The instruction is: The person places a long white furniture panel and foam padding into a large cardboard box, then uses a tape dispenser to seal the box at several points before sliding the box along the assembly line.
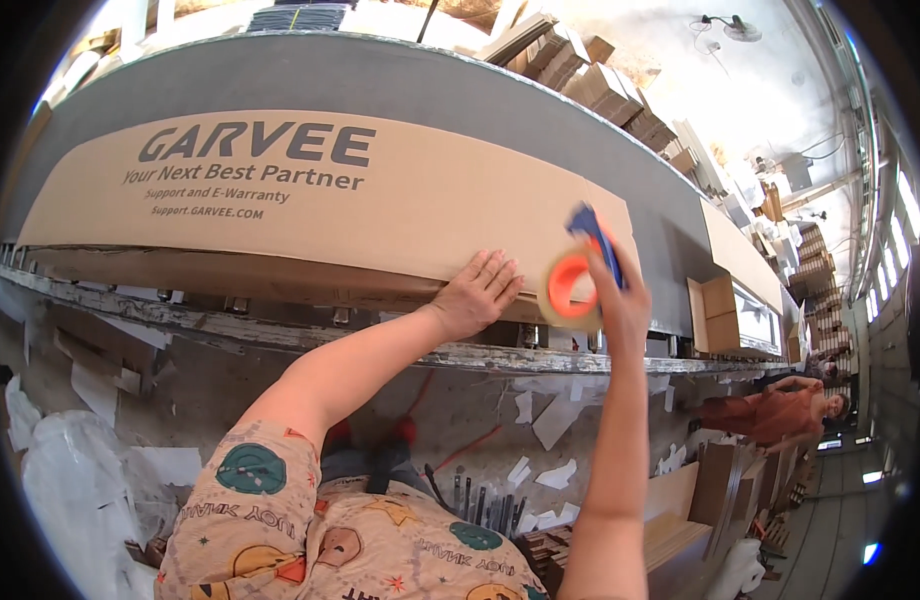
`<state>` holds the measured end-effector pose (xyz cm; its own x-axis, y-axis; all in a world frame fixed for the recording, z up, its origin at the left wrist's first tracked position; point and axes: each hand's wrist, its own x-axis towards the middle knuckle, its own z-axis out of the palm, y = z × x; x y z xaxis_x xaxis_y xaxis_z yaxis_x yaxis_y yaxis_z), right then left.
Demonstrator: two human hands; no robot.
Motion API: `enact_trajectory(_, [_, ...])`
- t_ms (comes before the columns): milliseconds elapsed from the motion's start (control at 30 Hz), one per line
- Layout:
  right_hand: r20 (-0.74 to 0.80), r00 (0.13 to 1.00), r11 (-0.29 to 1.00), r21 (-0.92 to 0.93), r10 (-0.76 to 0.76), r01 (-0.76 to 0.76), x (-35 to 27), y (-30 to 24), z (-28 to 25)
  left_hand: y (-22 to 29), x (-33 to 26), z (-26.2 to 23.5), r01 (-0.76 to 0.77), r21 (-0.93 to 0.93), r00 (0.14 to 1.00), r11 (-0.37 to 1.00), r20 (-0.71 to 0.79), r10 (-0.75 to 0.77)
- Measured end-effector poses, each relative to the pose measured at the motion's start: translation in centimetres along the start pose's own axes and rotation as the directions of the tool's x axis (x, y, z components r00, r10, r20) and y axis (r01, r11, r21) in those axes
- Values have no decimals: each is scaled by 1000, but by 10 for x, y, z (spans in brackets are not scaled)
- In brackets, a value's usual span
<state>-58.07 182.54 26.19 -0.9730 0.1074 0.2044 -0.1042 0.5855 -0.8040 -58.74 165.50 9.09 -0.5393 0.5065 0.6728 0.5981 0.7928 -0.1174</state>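
A long brown cardboard box [410,190] with dark printing on its top lies across the grey conveyor belt [400,85]. My left hand [477,292] rests flat on the box's near edge, its fingers spread over the top. My right hand [625,305] grips a tape dispenser [605,248] with a blue body and an orange hub, holding a roll of tape. It is raised near the box's right end and is slightly blurred. Whether tape is stuck to the box there I cannot tell.
A partly opened carton [720,315] stands further right on the conveyor. Stacked cardboard [605,90] lines the far side. A person in reddish clothes [770,412] is at the right. Paper scraps [557,473] and plastic wrap [80,480] litter the floor below the conveyor's worn edge.
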Motion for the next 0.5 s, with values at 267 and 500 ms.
enact_trajectory(267, [206,966,759,-602,-154,249,-49,64,20,-4,-2,0,-38,-54,993,998,-109,32])
enact_trajectory(500, [192,981,735,-661,-26,149,-126,117,35,0,-1,3,-29,-179,994,983,-107,10])
